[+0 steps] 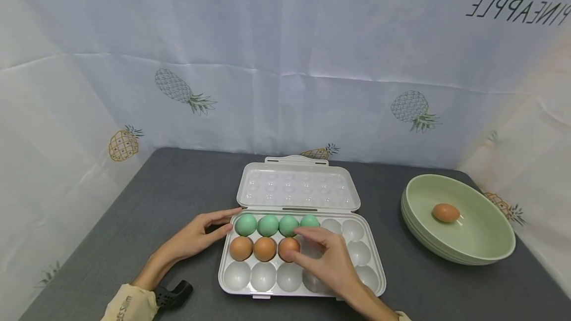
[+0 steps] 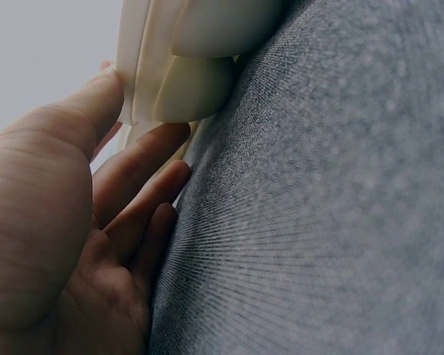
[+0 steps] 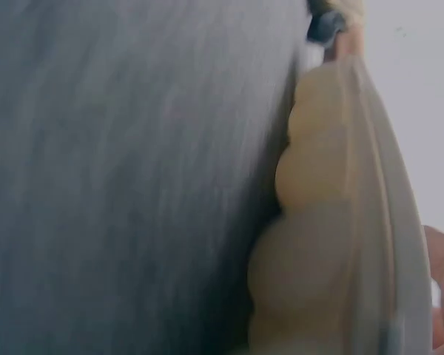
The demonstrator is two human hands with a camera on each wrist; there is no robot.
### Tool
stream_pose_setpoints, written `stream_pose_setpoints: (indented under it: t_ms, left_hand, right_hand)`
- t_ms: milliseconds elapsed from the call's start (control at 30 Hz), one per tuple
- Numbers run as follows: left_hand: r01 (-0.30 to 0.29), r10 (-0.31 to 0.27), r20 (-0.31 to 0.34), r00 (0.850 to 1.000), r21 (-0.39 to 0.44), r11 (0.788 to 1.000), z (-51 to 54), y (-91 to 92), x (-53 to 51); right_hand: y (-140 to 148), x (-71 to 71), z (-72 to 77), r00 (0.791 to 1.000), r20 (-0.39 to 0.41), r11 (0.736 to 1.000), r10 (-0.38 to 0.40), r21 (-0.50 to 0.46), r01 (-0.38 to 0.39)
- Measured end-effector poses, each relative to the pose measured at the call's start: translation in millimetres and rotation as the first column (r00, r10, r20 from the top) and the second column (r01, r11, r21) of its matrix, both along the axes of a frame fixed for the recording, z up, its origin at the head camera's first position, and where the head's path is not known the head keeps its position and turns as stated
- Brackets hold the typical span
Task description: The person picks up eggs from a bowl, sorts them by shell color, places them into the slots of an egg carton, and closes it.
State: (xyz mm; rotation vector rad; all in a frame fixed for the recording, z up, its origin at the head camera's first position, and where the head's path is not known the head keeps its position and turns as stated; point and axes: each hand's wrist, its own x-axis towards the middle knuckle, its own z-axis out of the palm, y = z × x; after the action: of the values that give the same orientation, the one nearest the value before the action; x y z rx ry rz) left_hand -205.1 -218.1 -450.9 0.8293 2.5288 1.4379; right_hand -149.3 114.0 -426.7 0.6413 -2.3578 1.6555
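Observation:
A white egg carton (image 1: 336,289) lies open on the table. Several green eggs (image 1: 268,225) fill cups in its back row, and three brown eggs (image 1: 264,248) sit in the middle row. My right hand (image 1: 327,261) is over the carton, thumb and index finger spread around the right side of the third brown egg (image 1: 287,247), which rests in its cup. With fairly straight fingers, my left hand (image 1: 189,238) touches the carton's left edge; in the left wrist view its fingertips reach the underside of the carton (image 2: 137,63). The right wrist view is blurred.
Stacked pale green bowls (image 1: 482,241) stand on the right of the dark grey table (image 1: 187,182). One brown egg (image 1: 446,212) lies in the top bowl. The carton's lid (image 1: 298,182) is folded back toward the pineapple-print curtain (image 1: 285,108).

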Motion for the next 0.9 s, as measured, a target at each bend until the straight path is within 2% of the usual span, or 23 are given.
stream_pose_setpoints:
  t_ms: [167, 333, 467, 533, 667, 733, 800, 900]
  left_hand:
    - [-0.005, 0.005, -0.008, 1.0, -0.007, 1.0, -0.3, -0.2, -0.1]
    - [-0.001, 0.001, -0.008, 1.0, -0.006, 1.0, -0.5, 0.0, -0.2]
    - [0.003, -0.003, -0.008, 1.0, -0.002, 1.0, -0.4, -0.2, -0.4]
    - [0.004, -0.004, -0.008, 1.0, -0.001, 1.0, -0.2, -0.4, -0.3]
    - [0.002, -0.002, -0.009, 1.0, 0.004, 1.0, -0.2, -0.7, 0.0]
    - [0.001, -0.001, -0.008, 1.0, 0.004, 1.0, -0.3, -0.5, 0.0]
    - [0.0, 0.0, -0.009, 1.0, 0.002, 1.0, -0.4, -0.3, -0.2]
    - [-0.001, 0.001, -0.011, 1.0, -0.003, 1.0, -0.2, -0.1, -0.8]
  right_hand:
    - [15, -5.9, 15.3, 0.996, -0.032, 0.994, -0.08, -0.082, 0.077]
    - [41, -16.8, 38.7, 0.966, -0.061, 0.962, -0.251, -0.127, 0.242]
    - [70, -27.3, 56.9, 0.932, -0.072, 0.925, -0.356, -0.169, 0.34]
    - [86, -33.1, 64.0, 0.905, -0.066, 0.899, -0.42, -0.169, 0.404]
    - [123, -44.3, 71.6, 0.838, 0.005, 0.834, -0.545, -0.102, 0.543]
    - [144, -48.4, 72.6, 0.818, 0.028, 0.817, -0.575, -0.043, 0.575]
    - [168, -51.3, 71.8, 0.827, 0.038, 0.828, -0.56, 0.019, 0.56]
    - [202, -54.4, 69.9, 0.873, 0.008, 0.87, -0.488, 0.081, 0.486]
